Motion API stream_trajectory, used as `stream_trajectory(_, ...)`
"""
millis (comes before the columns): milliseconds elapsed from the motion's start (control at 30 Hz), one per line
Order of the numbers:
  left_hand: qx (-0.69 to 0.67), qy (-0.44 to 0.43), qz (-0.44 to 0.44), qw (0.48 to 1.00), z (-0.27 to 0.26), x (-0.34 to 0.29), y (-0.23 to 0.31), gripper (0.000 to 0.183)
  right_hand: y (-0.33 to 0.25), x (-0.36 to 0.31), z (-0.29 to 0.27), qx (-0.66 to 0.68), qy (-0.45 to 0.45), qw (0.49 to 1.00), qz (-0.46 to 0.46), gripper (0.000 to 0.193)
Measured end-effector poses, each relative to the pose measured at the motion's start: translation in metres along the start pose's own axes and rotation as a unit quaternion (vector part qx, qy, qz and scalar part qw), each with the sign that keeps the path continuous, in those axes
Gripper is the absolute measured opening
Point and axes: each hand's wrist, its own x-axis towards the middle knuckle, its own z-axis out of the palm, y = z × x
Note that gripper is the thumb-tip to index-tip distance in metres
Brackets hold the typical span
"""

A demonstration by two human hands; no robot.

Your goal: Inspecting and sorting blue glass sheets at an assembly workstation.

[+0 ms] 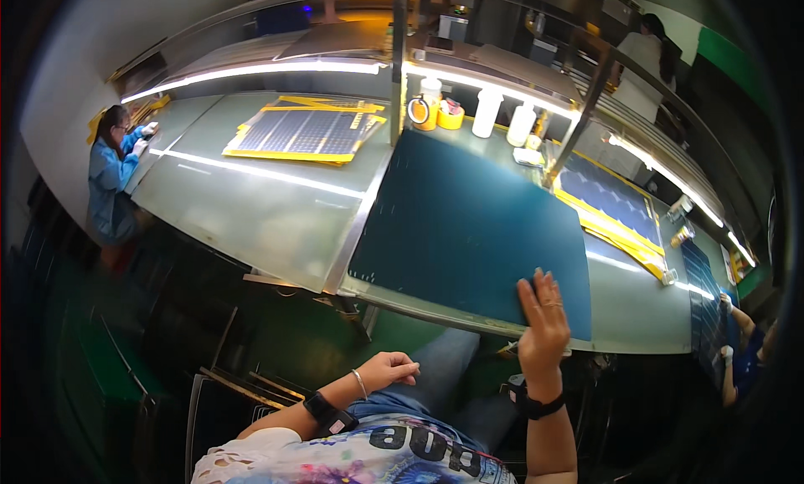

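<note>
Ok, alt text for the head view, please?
A bare right hand lies over the near edge of a large dark teal sheet on a workbench; the left hand is near the lap. Yellow-edged panels lie to either side.

Head-worn fisheye — wide, looking down, across the workbench [251, 212]

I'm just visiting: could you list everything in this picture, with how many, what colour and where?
Large sheet: one, dark blue-green, on the table before the person
Worktable: one run, grey-green, across the middle
Yellow-edged panels: two piles, bluish, left and right of the sheet
Bottles: about three, mostly white, behind the sheet
Tape roll: at least one, yellow, beside the bottles
Strip lights: several, white, along the shelving
Co-workers: three, blue, dark-blue and white tops, left, far right, upper right
Wristbands: two, black, one per wrist
Left grip: one, bare, by the lap
Right grip: one, bare, on the sheet's near-right corner
</note>
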Motion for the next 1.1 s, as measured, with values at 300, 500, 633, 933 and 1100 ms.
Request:
stream_trajectory(300, 0.018, 0.052, 0.015, 0.998, -0.015, -0.025, -0.012, 0.026, 0.01, -0.033, 0.043, 0.215, 0.0, 0.973, 0.086, 0.035)
stream_trajectory(500, 0.04, 0.14, 0.085, 0.986, -0.05, -0.08, -0.011, 0.026, 0.043, -0.04, 0.01, 0.286, 0.164, 0.807, 0.49, 0.035)
stream_trajectory(633, 0.035, 0.409, 0.082, 0.908, -0.095, -0.174, -0.036, 0.022, 0.076, -0.088, 0.077, 0.599, 0.031, 0.642, 0.477, 0.028)
stream_trajectory(933, 0.263, 0.74, -0.239, 0.572, -0.093, -0.296, -0.188, 0.064, 0.022, -0.129, 0.185, 0.736, -0.118, 0.384, 0.545, 0.02)
stream_trajectory(1100, 0.195, 0.658, -0.342, 0.642, -0.044, -0.256, -0.233, 0.073, -0.007, -0.11, 0.172, 0.674, -0.244, 0.39, 0.578, 0.027)
